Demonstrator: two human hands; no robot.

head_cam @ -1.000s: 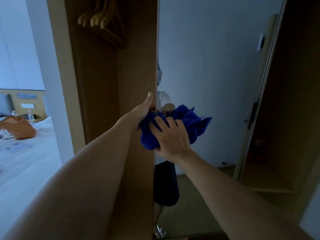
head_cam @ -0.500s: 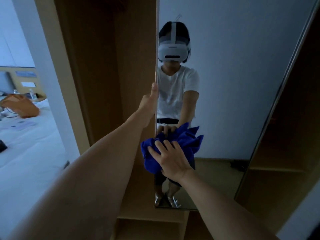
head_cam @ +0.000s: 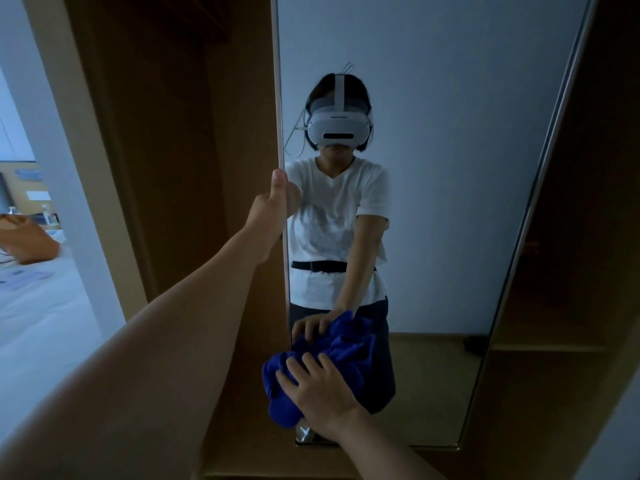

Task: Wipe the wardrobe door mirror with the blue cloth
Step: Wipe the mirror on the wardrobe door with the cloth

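Spread right hand pressing a crumpled blue cloth low on the tall wardrobe door mirror

Left hand grips the mirror's left edge, thumb up; a tan bag lies on the white bed at far left.

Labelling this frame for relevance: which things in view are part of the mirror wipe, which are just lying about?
In the job:
- crumpled blue cloth
- tall wardrobe door mirror
- right hand, pressing the cloth on the glass
- left hand, holding the mirror's edge

Lying about:
- brown leather bag on the white bed
- small clear bottles behind it
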